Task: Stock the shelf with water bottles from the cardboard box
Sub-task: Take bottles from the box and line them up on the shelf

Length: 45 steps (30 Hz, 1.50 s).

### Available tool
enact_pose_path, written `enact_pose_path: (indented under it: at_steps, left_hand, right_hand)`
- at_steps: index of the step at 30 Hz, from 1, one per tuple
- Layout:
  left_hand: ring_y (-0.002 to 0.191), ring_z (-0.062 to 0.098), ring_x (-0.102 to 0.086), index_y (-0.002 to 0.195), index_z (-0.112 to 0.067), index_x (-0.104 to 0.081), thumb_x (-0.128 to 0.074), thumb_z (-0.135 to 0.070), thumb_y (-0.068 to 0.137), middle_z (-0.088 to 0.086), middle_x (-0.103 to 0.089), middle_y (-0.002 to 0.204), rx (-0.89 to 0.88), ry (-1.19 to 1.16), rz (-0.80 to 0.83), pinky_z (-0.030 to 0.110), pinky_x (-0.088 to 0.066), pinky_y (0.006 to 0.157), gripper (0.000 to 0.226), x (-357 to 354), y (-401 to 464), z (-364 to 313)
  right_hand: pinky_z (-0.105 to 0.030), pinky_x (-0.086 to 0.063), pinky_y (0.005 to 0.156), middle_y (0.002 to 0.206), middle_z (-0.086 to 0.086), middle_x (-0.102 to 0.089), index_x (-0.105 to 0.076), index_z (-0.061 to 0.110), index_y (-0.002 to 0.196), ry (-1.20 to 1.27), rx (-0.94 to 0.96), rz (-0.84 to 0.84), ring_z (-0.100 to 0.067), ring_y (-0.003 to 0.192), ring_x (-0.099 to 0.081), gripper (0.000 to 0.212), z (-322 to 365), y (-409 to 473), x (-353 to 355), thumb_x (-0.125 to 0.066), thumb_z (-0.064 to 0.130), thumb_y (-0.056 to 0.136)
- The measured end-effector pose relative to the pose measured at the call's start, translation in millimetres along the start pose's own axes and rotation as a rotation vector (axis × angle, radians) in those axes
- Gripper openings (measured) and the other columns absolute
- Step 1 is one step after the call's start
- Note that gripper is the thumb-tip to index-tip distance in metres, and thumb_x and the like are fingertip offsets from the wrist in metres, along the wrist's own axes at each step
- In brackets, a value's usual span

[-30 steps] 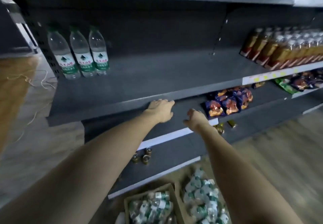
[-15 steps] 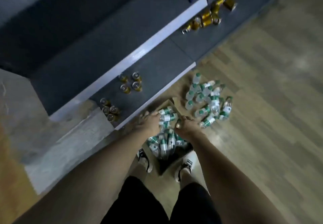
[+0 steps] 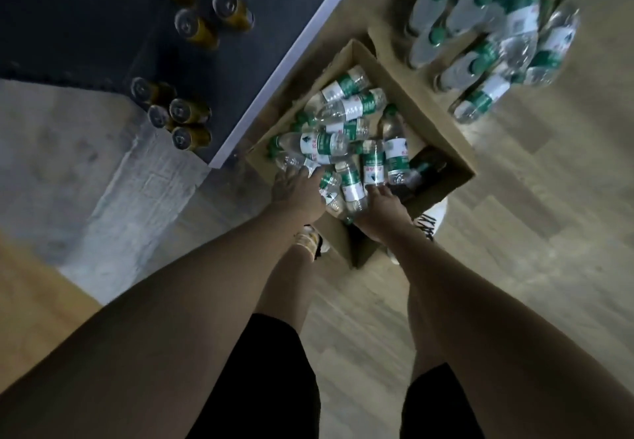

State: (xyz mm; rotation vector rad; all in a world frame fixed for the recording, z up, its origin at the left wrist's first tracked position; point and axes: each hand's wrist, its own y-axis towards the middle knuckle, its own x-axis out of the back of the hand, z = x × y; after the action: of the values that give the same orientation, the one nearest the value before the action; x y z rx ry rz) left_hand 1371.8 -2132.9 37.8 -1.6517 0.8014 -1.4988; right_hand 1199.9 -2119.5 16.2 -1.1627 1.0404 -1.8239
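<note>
An open cardboard box (image 3: 442, 150) stands on the floor at my feet, holding several clear water bottles (image 3: 322, 143) with green-and-white labels, lying jumbled. Both my arms reach down into its near end. My left hand (image 3: 298, 190) lies on a bottle at the box's left corner with its fingers curled over it; whether it grips is unclear. My right hand (image 3: 384, 208) touches the ends of upright-leaning bottles (image 3: 374, 164) with fingers extended and holds nothing. Between the two hands lies another bottle (image 3: 350, 188).
The dark bottom shelf (image 3: 103, 27) with its white front strip (image 3: 291, 61) runs along the left, carrying groups of gold cans (image 3: 185, 119) and more cans (image 3: 206, 3). A shrink-wrapped pack of water bottles (image 3: 494, 27) lies on the wooden floor right of the box. My shoes flank the box.
My view dropped from the upper shelf to the floor. Both hands came down from the shelf edge into the box and now lie at its near end, closer in view.
</note>
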Motion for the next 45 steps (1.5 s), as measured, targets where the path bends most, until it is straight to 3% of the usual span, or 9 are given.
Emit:
enact_pose_path:
  at_steps: [10, 17, 20, 25, 29, 35, 40, 43, 45]
  left_hand:
    - [0.143, 0.033, -0.020, 0.148, -0.024, -0.029, -0.049, -0.034, 0.095, 0.008, -0.031, 0.155, -0.103, 0.151, 0.055, 0.050, -0.024, 0.113, 0.057, -86, 110, 56]
    - [0.144, 0.034, -0.016, 0.149, -0.020, -0.028, -0.052, -0.040, 0.094, 0.009, -0.023, 0.156, -0.119, 0.249, -0.045, 0.050, -0.025, 0.114, 0.063, -118, 160, 77]
    - [0.141, 0.032, -0.022, 0.143, -0.019, -0.035, -0.054, -0.033, 0.093, 0.011, -0.026, 0.153, -0.147, 0.251, -0.113, 0.047, -0.029, 0.110, 0.055, -123, 162, 81]
    - [0.136, 0.030, -0.032, 0.140, -0.018, -0.039, -0.052, -0.030, 0.093, 0.010, -0.030, 0.151, -0.111, 0.211, -0.119, 0.044, -0.035, 0.103, 0.049, -118, 140, 82]
    - [0.124, 0.029, -0.043, 0.134, -0.015, -0.043, -0.044, -0.033, 0.098, 0.010, -0.048, 0.134, -0.060, 0.084, -0.034, 0.043, -0.039, 0.094, 0.041, -102, 104, 72]
    - [0.128, 0.036, -0.045, 0.144, -0.021, -0.037, -0.045, -0.052, 0.095, 0.012, -0.046, 0.143, -0.026, -0.240, 0.071, 0.051, -0.042, 0.102, 0.058, -44, 40, 26]
    - [0.107, 0.025, -0.057, 0.116, -0.028, -0.049, -0.047, -0.080, 0.066, -0.001, -0.059, 0.118, 0.087, -0.642, 0.055, 0.046, -0.044, 0.097, 0.072, 44, -38, -29]
    - [0.113, 0.019, -0.059, 0.134, -0.025, -0.047, -0.071, -0.068, 0.061, -0.001, -0.060, 0.128, 0.114, -1.054, -0.035, 0.040, -0.047, 0.100, 0.088, 113, -98, -55]
    - [0.109, 0.016, -0.062, 0.132, -0.022, -0.052, -0.080, -0.044, 0.073, 0.000, -0.065, 0.123, 0.027, -1.271, -0.170, 0.032, -0.049, 0.094, 0.069, 166, -145, -69]
  right_hand:
    - [-0.046, -0.041, 0.105, 0.148, -0.013, -0.040, -0.025, 0.015, 0.152, 0.064, -0.019, -0.004, -0.036, 0.132, -0.043, 0.086, 20, 139, -102, -0.073, 0.038, 0.084]
    - [-0.049, -0.022, 0.118, 0.152, -0.012, -0.034, -0.017, 0.016, 0.154, -0.033, 0.057, -0.129, -0.033, 0.141, -0.030, 0.091, 38, 229, -158, -0.071, 0.041, 0.085]
    - [-0.052, -0.027, 0.114, 0.149, -0.015, -0.038, -0.024, 0.016, 0.152, -0.084, 0.058, -0.170, -0.036, 0.137, -0.037, 0.068, 48, 245, -162, -0.055, 0.037, 0.096]
    - [-0.049, -0.048, 0.095, 0.136, -0.017, -0.048, -0.034, 0.021, 0.144, 0.046, 0.003, -0.107, -0.036, 0.122, -0.049, 0.068, 42, 224, -156, -0.070, 0.033, 0.089]
    - [-0.044, -0.049, 0.090, 0.124, -0.017, -0.055, -0.037, 0.018, 0.137, 0.144, -0.136, -0.023, -0.036, 0.115, -0.055, 0.070, 18, 170, -137, -0.075, 0.038, 0.083]
    - [-0.033, -0.045, 0.081, 0.116, -0.016, -0.062, -0.043, 0.012, 0.129, 0.279, -0.111, -0.073, -0.034, 0.109, -0.060, 0.069, -7, 66, -56, -0.080, 0.040, 0.077]
    - [-0.032, -0.044, 0.079, 0.114, -0.014, -0.064, -0.047, 0.014, 0.125, 0.324, 0.023, -0.178, -0.032, 0.109, -0.060, 0.063, 12, -37, 50, -0.080, 0.037, 0.077]
    - [-0.031, -0.040, 0.076, 0.115, -0.013, -0.065, -0.047, 0.012, 0.126, 0.320, 0.151, -0.243, -0.032, 0.109, -0.060, 0.064, 38, -113, 115, -0.081, 0.036, 0.077]
    - [-0.031, -0.042, 0.077, 0.113, -0.010, -0.067, -0.048, 0.011, 0.125, 0.337, 0.249, -0.295, -0.030, 0.106, -0.062, 0.063, 60, -164, 157, -0.081, 0.035, 0.077]
